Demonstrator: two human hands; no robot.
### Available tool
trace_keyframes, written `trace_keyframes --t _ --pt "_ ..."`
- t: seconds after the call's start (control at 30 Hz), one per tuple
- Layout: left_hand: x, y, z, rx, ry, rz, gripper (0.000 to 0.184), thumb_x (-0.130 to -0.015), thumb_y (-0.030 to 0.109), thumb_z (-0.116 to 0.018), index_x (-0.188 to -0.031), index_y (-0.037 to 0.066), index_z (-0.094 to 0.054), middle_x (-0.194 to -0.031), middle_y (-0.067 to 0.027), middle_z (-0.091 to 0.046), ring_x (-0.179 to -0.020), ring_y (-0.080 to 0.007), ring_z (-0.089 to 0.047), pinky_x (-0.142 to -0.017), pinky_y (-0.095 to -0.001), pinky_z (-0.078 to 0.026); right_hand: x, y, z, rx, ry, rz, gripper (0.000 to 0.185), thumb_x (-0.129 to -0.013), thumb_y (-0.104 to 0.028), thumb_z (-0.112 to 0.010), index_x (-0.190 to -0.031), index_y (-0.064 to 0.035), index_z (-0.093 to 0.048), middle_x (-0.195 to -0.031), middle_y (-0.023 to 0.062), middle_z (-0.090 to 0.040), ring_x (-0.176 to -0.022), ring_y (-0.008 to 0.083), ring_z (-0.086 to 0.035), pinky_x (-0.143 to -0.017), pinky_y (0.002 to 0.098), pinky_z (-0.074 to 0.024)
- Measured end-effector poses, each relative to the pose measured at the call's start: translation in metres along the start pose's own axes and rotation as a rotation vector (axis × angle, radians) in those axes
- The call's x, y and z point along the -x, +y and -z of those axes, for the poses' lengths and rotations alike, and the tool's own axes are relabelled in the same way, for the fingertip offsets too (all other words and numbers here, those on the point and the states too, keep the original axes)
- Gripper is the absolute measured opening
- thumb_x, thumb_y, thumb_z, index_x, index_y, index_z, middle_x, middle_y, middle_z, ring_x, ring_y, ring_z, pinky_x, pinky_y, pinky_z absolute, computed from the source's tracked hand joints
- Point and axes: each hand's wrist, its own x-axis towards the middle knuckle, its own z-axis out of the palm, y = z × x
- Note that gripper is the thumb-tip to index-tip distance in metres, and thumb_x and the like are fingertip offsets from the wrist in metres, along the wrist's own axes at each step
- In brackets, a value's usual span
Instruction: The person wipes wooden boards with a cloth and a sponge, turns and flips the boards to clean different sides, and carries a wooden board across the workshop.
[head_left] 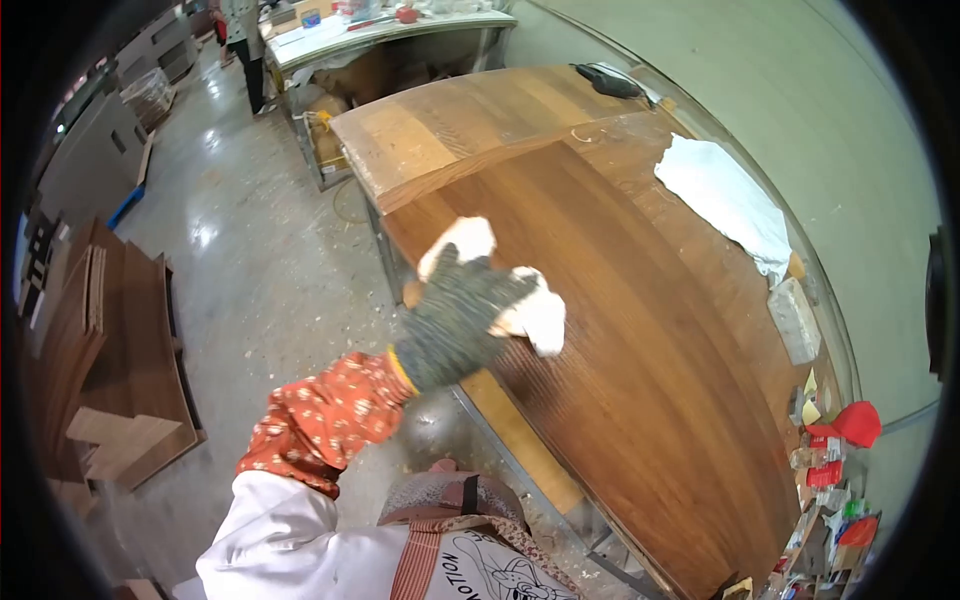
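Observation:
My left hand (455, 315), in a dark grey-green knit glove with a yellow cuff edge, presses a bunched white cloth (540, 312) onto a brown wooden panel (640, 370). The cloth bulges out on both sides of the fingers, which are closed over it near the panel's left edge. Under and beside the hand, the wood grain has a slight sheen. The panel lies flat on a workbench. My right hand is out of view.
Beyond the panel lies a lighter wooden board (480, 110). Along the wall are a black tool-like object (607, 82), a white sheet (725, 195), a pale block (795, 320) and a red cap (857, 424). Brown panels (130, 330) lean at left; a person (245, 45) stands far back.

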Motion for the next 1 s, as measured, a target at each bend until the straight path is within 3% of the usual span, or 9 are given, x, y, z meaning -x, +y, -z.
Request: trace_keyframes --t 0.2,0.4,0.5,0.53,0.7,0.83,0.9,0.93,1.0 --pt "0.001 -0.112 -0.001 -0.025 0.239 0.096 0.044 -0.080 0.015 -0.059 -0.123 0.003 -0.055 -0.118 -0.0156 -0.057 -0.111 -0.0348 -0.052 -0.096 -0.0459 -0.039 -0.031 0.042 0.059 0.064 0.082 -0.066 0.040 -0.091 -0.031 -0.061 -0.119 -0.0037 -0.056 -0.112 0.0067 -0.059 -0.096 0.0179 -0.058 -0.080 0.0315 -0.0507" --pt "0.009 -0.171 0.004 0.414 0.030 0.510 0.031 -0.088 0.011 -0.058 -0.118 0.003 -0.061 -0.107 -0.0059 -0.066 -0.089 -0.0148 -0.061 -0.077 -0.0300 -0.048 -0.035 0.062 0.137 -0.318 -0.022 -0.079 0.039 -0.090 -0.032 -0.063 -0.118 -0.0057 -0.057 -0.113 0.0041 -0.058 -0.098 0.0151 -0.056 -0.082 0.0295 -0.0488" --pt "0.017 -0.197 -0.006 0.329 0.180 0.416 0.038 -0.086 0.012 -0.061 -0.122 0.000 -0.058 -0.113 -0.0075 -0.062 -0.098 -0.0184 -0.058 -0.083 -0.0298 -0.048 -0.052 0.083 0.152 -0.455 0.042 -0.071 0.039 -0.089 -0.028 -0.064 -0.118 -0.0039 -0.056 -0.109 0.0033 -0.059 -0.095 0.0134 -0.057 -0.077 0.0262 -0.0483" --pt "0.004 -0.174 0.003 0.097 0.237 0.282 0.039 -0.086 0.011 -0.061 -0.122 -0.002 -0.057 -0.114 -0.0084 -0.061 -0.101 -0.0199 -0.057 -0.084 -0.0299 -0.047 -0.047 0.080 0.167 -0.427 0.049 -0.055 0.038 -0.089 -0.027 -0.064 -0.117 -0.0036 -0.056 -0.108 0.0035 -0.060 -0.092 0.0109 -0.057 -0.071 0.0246 -0.0484" --pt "0.029 -0.025 -0.077 1.110 0.248 0.354 0.041 -0.092 0.014 -0.055 -0.129 -0.001 -0.047 -0.129 -0.0105 -0.052 -0.116 -0.0211 -0.049 -0.100 -0.0307 -0.038 -0.088 0.112 0.232 -0.704 0.105 -0.105 0.037 -0.090 -0.025 -0.062 -0.119 -0.0038 -0.055 -0.108 0.0060 -0.062 -0.091 0.0125 -0.061 -0.067 0.0256 -0.0500" --pt "0.008 0.149 -0.101 0.306 -0.025 0.412 0.039 -0.089 0.012 -0.062 -0.124 -0.001 -0.051 -0.125 -0.0077 -0.054 -0.113 -0.0185 -0.049 -0.104 -0.0294 -0.034 -0.123 0.117 0.263 -0.790 0.144 -0.183 0.048 -0.093 -0.022 -0.057 -0.128 0.0079 -0.045 -0.126 0.0190 -0.054 -0.121 0.0272 -0.051 -0.099 0.0370 -0.0434" --pt "0.054 0.190 -0.131 0.575 -0.076 0.398 0.034 -0.087 0.006 -0.064 -0.118 0.001 -0.052 -0.104 -0.0081 -0.059 -0.097 -0.0153 -0.054 -0.089 -0.0257 -0.045 -0.146 0.134 0.283 -0.856 0.105 -0.195 0.049 -0.093 -0.022 -0.057 -0.129 0.0076 -0.044 -0.128 0.0193 -0.052 -0.121 0.0280 -0.050 -0.100 0.0370 -0.0429" --pt "0.045 0.283 -0.121 0.958 -0.013 0.617 0.045 -0.085 0.011 -0.067 -0.125 0.000 -0.049 -0.119 -0.0054 -0.056 -0.111 -0.0191 -0.049 -0.099 -0.0306 -0.040 -0.152 0.142 0.289 -0.891 0.087 -0.212 0.049 -0.093 -0.022 -0.057 -0.130 0.0075 -0.043 -0.129 0.0195 -0.052 -0.121 0.0284 -0.050 -0.100 0.0371 -0.0427" --pt "0.070 0.417 -0.138 0.446 -0.016 0.134 0.044 -0.084 0.004 -0.067 -0.124 0.003 -0.048 -0.115 -0.0059 -0.054 -0.106 -0.0180 -0.050 -0.095 -0.0300 -0.041 -0.165 0.161 0.305 -0.887 0.015 -0.272 0.049 -0.093 -0.022 -0.056 -0.132 0.0051 -0.043 -0.130 0.0176 -0.051 -0.120 0.0273 -0.050 -0.099 0.0361 -0.0431"
